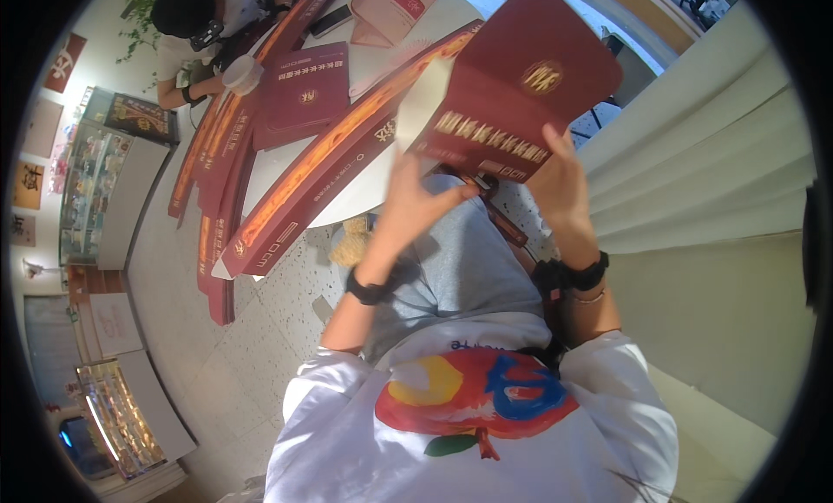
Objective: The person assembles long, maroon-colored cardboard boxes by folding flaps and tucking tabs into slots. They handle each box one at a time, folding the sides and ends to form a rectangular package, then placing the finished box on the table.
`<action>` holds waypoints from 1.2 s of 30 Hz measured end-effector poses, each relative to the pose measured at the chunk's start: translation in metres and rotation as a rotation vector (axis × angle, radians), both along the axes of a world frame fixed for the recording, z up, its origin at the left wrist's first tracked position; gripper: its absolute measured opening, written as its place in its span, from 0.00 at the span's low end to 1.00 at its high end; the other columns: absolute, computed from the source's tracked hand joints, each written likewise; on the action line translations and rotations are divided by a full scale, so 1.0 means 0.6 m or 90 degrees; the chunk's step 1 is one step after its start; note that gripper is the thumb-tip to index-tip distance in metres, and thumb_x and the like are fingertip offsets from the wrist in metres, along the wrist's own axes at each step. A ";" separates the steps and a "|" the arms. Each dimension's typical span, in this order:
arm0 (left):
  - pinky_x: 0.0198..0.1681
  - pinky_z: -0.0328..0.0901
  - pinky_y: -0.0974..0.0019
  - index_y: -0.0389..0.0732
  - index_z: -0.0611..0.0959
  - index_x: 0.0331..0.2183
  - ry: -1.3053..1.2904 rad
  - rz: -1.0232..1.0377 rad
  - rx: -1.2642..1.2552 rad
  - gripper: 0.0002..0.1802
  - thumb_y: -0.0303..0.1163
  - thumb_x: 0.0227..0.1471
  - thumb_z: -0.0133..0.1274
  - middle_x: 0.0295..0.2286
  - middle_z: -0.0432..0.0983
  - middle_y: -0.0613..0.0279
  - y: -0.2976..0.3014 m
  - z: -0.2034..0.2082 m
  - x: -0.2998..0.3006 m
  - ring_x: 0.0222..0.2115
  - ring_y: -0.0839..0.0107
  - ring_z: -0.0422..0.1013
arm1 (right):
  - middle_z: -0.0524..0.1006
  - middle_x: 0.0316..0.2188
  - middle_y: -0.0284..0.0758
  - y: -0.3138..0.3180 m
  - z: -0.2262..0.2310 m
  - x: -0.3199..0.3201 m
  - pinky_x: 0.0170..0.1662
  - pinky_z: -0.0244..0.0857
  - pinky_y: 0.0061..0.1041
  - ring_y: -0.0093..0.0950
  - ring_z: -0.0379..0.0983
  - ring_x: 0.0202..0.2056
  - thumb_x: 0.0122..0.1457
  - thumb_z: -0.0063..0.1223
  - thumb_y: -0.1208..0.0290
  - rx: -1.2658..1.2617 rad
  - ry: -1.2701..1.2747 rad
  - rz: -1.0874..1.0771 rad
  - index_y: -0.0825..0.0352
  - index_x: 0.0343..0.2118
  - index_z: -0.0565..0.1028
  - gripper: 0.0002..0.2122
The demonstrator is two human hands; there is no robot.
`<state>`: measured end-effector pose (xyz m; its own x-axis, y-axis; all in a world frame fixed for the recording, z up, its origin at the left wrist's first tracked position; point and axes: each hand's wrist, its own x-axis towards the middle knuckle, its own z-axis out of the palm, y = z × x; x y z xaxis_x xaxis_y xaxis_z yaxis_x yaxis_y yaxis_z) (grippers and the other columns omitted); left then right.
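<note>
A maroon cardboard box with gold print is raised in front of me, its broad flap standing up at the top and a pale inner side showing at its left. My right hand grips the box's lower right edge, thumb on the front face. At the lower left end, my left hand holds the box, fingers partly hidden behind it and thumb stretched out below. Just left of the box, a long maroon carton with an orange food picture along its side lies across the white table, overhanging its near edge.
Flat maroon cartons and several long maroon strips cover the table's left side. A phone and pink printed card lie farther back. Another person sits at the far left, near a cup. A pale curtain hangs at right.
</note>
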<state>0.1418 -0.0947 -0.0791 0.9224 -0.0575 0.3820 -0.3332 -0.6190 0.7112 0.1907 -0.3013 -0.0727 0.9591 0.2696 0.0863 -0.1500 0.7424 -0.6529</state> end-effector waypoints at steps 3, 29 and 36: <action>0.56 0.56 0.44 0.42 0.61 0.61 -0.162 0.196 0.480 0.57 0.48 0.32 0.70 0.56 0.59 0.42 0.092 0.042 0.016 0.54 0.45 0.61 | 0.68 0.53 0.37 -0.053 0.002 0.042 0.56 0.65 0.33 0.31 0.67 0.55 0.63 0.46 0.70 0.009 0.027 -0.034 0.65 0.58 0.59 0.21; 0.51 0.61 0.66 0.38 0.60 0.60 0.656 -0.149 0.200 0.46 0.27 0.37 0.56 0.45 0.71 0.52 0.417 0.159 0.052 0.44 0.66 0.68 | 0.73 0.49 0.34 -0.096 -0.096 0.277 0.53 0.64 0.26 0.23 0.71 0.49 0.61 0.53 0.64 -0.427 -0.166 -0.136 0.64 0.57 0.65 0.22; 0.55 0.58 0.68 0.39 0.67 0.58 0.595 0.041 0.201 0.35 0.25 0.43 0.44 0.48 0.69 0.54 0.389 0.162 0.048 0.49 0.64 0.66 | 0.70 0.53 0.36 -0.071 -0.114 0.286 0.55 0.62 0.27 0.25 0.68 0.53 0.61 0.53 0.62 -0.310 -0.091 -0.058 0.65 0.59 0.62 0.26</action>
<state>0.1706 0.1387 0.0184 0.8504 0.0302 -0.5253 0.3194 -0.8229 0.4699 0.3623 -0.3436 -0.1408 0.9684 0.2272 0.1026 0.0164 0.3527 -0.9356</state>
